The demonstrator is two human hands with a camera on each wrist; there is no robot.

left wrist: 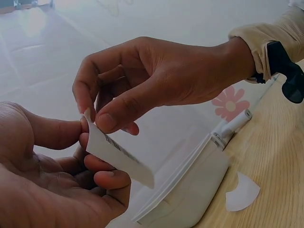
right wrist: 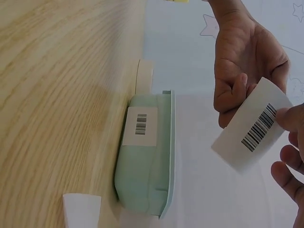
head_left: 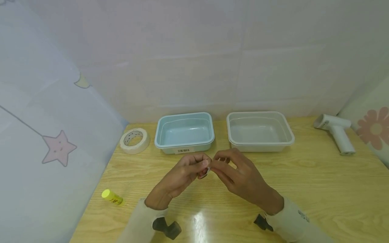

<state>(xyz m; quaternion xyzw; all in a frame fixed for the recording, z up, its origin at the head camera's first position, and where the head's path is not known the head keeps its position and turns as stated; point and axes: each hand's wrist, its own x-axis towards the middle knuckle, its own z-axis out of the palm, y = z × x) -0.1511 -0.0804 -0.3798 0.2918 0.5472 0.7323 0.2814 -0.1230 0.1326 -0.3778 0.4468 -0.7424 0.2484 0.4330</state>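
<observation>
Both hands meet above the table, in front of the two bins, over a small white barcode label. My left hand grips the label between thumb and curled fingers. At its upper corner, the thumb and forefinger of my right hand pinch the edge, close to the left thumb tip. The label bends slightly, its printed bars facing the right wrist view. In the head view, fingers hide most of it. Behind the hands stands a light blue-green bin, with a barcode label stuck on its front wall.
A pale grey bin stands right of the blue-green one. A white handheld scanner lies far right. At left are a masking tape roll and a yellow glue stick. A white curved-edged piece lies on the table.
</observation>
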